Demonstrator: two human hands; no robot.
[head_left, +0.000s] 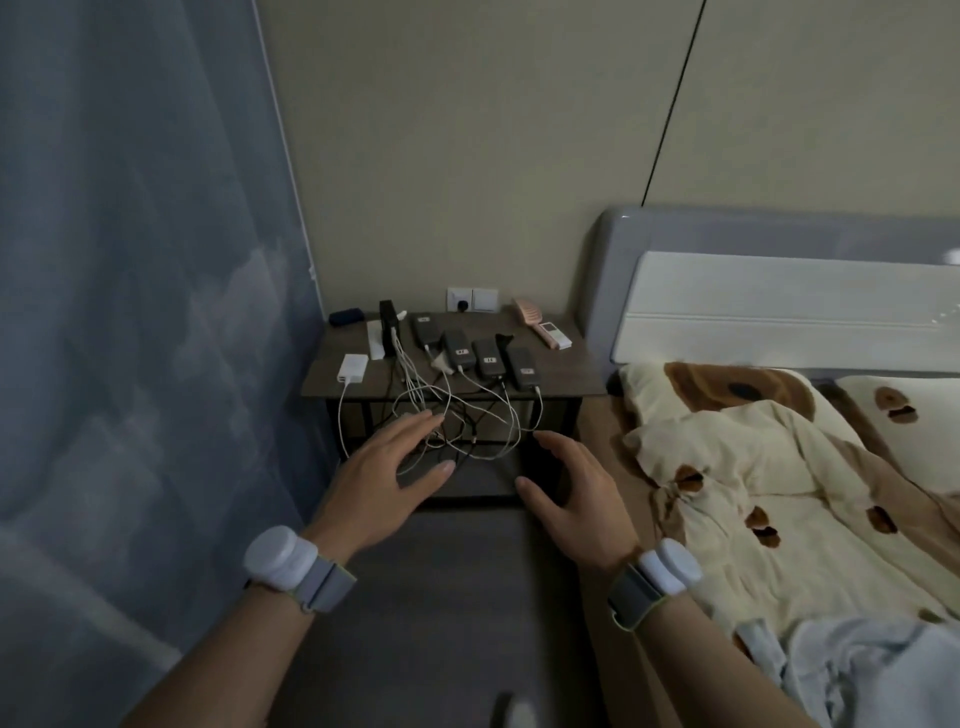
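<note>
The left hand (387, 475) reaches forward with fingers spread and relaxed, grasping nothing, its fingertips overlapping the tangle of thin white and black charging cables (457, 421) that hangs off the front edge of the dark wooden bedside table (566, 364). The right hand (574, 491) is likewise released, fingers loosely extended, just right of the tangle. Judging from this, nothing is picked up yet: four dark grey rectangular power banks (475, 351) lie in a row on the tabletop with cables running from them, beside a white charger block (352, 369). A pink hairbrush (527, 310) sits farther back, a patterned cream quilt (727, 467) at right.
</note>
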